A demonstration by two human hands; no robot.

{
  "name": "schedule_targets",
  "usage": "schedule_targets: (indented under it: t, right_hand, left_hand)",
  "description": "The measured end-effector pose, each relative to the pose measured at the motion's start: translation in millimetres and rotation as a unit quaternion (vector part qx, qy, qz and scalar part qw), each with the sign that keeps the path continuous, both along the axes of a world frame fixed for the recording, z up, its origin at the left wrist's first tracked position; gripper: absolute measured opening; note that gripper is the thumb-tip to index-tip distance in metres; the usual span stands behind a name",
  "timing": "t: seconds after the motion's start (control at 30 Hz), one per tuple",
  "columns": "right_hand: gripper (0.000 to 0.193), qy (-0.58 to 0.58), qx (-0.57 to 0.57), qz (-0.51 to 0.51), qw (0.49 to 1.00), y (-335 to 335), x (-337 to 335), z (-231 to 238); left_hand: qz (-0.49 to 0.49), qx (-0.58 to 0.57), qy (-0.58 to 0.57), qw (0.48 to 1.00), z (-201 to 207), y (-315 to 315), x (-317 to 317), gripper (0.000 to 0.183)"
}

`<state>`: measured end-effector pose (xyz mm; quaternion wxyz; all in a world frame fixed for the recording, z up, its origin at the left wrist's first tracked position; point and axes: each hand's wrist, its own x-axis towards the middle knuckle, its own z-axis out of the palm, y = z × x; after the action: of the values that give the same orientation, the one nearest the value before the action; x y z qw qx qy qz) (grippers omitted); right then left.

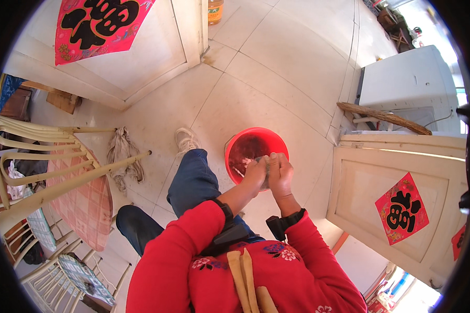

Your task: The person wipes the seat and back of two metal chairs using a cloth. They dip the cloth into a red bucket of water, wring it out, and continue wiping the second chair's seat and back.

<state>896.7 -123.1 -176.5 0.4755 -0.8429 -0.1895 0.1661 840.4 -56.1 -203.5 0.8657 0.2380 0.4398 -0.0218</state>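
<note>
A red bucket [269, 134] stands on the tiled floor in front of me, with dark, murky water and a whitish patch of foam or glare inside. Over its near rim, my left hand [254, 174] and my right hand [280, 175] are close together, fingers closed around a bunched grey cloth [265, 182]. Most of the cloth is hidden by the hands. Both wrists wear black bands beneath red sleeves.
My shoe [187, 140] is left of the bucket. Further left, a grey rag [121, 151] hangs over a cream metal rack [96, 172] beside a checked round tabletop [81, 203]. Open white doors [146, 47] flank the passage; a wooden stick [386, 117] lies at right.
</note>
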Motion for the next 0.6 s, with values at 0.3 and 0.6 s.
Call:
schedule_targets:
  t: [0.3, 0.6]
  right_hand:
    - [0.023, 0.072, 0.089, -0.023, 0.993, -4.2, 2.4, -4.9]
    - [0.039, 0.22, 0.153, -0.087, 0.96, -8.5, -10.5, 2.4]
  left_hand:
    - [-0.029, 0.047, 0.028, 0.998, 5.1, 5.5, -3.1, 0.022]
    - [0.056, 0.133, -0.021, 0.989, -13.4, 0.3, -3.3, 0.038]
